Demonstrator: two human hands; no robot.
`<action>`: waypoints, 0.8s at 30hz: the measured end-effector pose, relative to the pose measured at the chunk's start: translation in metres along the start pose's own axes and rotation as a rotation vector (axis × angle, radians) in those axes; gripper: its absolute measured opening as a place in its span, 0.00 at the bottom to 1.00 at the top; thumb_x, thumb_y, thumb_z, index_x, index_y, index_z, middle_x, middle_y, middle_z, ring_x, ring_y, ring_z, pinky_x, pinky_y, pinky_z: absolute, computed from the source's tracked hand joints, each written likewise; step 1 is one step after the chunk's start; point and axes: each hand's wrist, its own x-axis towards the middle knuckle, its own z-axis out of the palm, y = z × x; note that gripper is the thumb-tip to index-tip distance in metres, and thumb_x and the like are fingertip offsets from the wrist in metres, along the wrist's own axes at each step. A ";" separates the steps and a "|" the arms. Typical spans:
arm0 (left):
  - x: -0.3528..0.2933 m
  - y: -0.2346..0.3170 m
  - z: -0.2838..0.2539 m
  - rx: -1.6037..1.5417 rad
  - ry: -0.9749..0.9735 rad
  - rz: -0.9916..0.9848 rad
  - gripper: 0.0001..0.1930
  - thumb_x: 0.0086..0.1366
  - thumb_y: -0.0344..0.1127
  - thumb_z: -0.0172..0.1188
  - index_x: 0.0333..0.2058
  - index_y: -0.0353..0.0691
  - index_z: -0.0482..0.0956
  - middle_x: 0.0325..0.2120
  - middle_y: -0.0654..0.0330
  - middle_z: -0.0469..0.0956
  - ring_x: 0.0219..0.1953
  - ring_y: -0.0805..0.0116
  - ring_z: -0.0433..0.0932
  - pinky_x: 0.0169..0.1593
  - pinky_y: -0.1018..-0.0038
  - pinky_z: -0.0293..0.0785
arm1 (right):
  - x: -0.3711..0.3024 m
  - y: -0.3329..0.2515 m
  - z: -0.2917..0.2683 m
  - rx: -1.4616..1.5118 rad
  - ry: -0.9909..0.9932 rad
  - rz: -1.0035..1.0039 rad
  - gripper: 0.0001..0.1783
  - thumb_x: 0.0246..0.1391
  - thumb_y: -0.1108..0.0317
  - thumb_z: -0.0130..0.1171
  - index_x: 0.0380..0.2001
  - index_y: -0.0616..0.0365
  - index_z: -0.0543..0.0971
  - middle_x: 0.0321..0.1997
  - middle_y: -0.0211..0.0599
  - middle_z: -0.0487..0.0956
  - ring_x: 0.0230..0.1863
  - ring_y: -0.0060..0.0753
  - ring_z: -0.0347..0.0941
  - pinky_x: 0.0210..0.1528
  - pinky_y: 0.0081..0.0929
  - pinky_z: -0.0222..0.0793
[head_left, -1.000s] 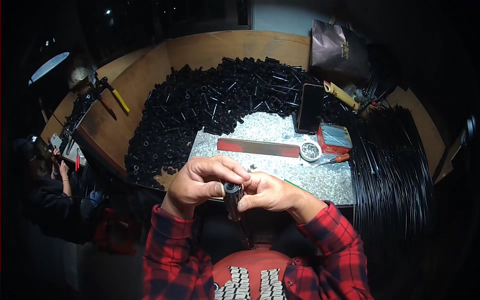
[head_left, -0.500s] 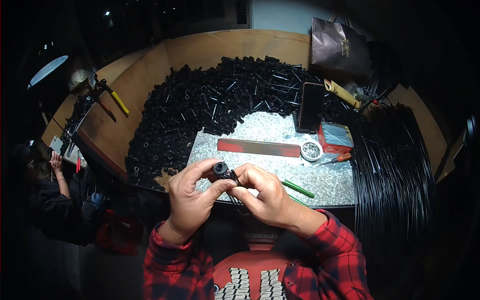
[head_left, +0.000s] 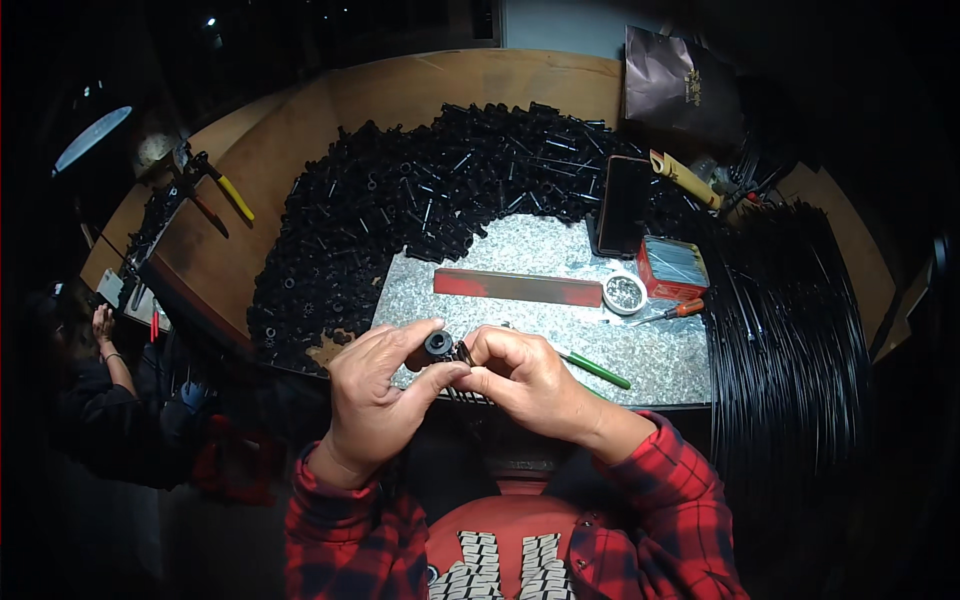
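Above the front edge of the worktop [head_left: 640, 345], my left hand [head_left: 375, 395] grips a short black cylindrical part [head_left: 438, 344] between thumb and fingers. The part's round end, with a hole in its middle, faces up. Close against it, my right hand [head_left: 530, 385] pinches a small dark piece [head_left: 463, 353] between thumb and forefinger. That piece is mostly covered by the fingertips, and its kind cannot be made out. Thin dark strands hang below the two hands, partly hidden. A green-handled tool [head_left: 600, 373] lies just beyond my right hand.
A big heap of black parts [head_left: 400, 190] fills the back and left. On the worktop lie a red-and-dark bar [head_left: 517, 288], a white round dish [head_left: 612, 306], a screwdriver [head_left: 688, 309], a red box [head_left: 655, 275] and a phone [head_left: 622, 200]. Black rods [head_left: 785, 350] hang at right. A co-worker's hand [head_left: 103, 325] shows far left.
Both hands stay together at nearly the same place. The black part has turned slightly, and the small dark piece at my right fingertips shows at a different angle. The whole view has shifted a little.
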 end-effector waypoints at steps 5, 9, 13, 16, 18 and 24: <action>0.002 -0.004 -0.005 -0.126 -0.106 -0.044 0.14 0.48 0.28 0.69 0.36 0.34 0.79 0.24 0.57 0.78 0.25 0.67 0.74 0.31 0.75 0.69 | 0.000 0.016 0.002 0.183 -0.058 0.040 0.10 0.55 0.68 0.60 0.25 0.61 0.72 0.25 0.25 0.73 0.26 0.12 0.64 0.26 0.17 0.61; -0.003 -0.006 -0.007 -0.157 -0.129 -0.004 0.12 0.50 0.27 0.67 0.35 0.33 0.79 0.24 0.58 0.77 0.25 0.67 0.74 0.31 0.75 0.68 | 0.000 0.015 0.002 0.229 -0.061 0.126 0.09 0.55 0.69 0.61 0.26 0.61 0.73 0.27 0.25 0.74 0.27 0.12 0.66 0.28 0.16 0.62; -0.005 -0.005 -0.007 -0.170 -0.132 -0.064 0.11 0.50 0.27 0.67 0.34 0.34 0.79 0.23 0.58 0.77 0.25 0.69 0.74 0.31 0.75 0.68 | -0.001 0.016 0.002 0.230 -0.101 0.030 0.08 0.54 0.70 0.61 0.26 0.62 0.75 0.30 0.27 0.75 0.31 0.13 0.67 0.31 0.16 0.64; -0.007 -0.005 -0.005 -0.188 -0.107 -0.103 0.10 0.50 0.27 0.67 0.33 0.34 0.80 0.23 0.59 0.78 0.25 0.70 0.74 0.31 0.76 0.69 | 0.000 0.018 0.002 0.263 -0.103 -0.007 0.07 0.53 0.71 0.61 0.27 0.62 0.76 0.33 0.28 0.75 0.33 0.14 0.69 0.33 0.16 0.66; -0.009 -0.006 -0.003 -0.195 -0.067 -0.126 0.10 0.50 0.27 0.67 0.33 0.34 0.80 0.23 0.59 0.78 0.25 0.70 0.75 0.31 0.76 0.69 | 0.001 0.019 0.002 0.234 -0.121 -0.024 0.06 0.53 0.71 0.62 0.27 0.62 0.76 0.34 0.29 0.75 0.34 0.15 0.69 0.34 0.16 0.66; -0.009 -0.007 -0.007 -0.169 -0.129 -0.113 0.10 0.52 0.26 0.66 0.35 0.33 0.79 0.24 0.57 0.78 0.27 0.67 0.76 0.33 0.75 0.70 | 0.001 0.016 0.004 0.150 -0.097 0.030 0.08 0.52 0.70 0.63 0.26 0.63 0.76 0.29 0.31 0.76 0.31 0.18 0.70 0.33 0.19 0.67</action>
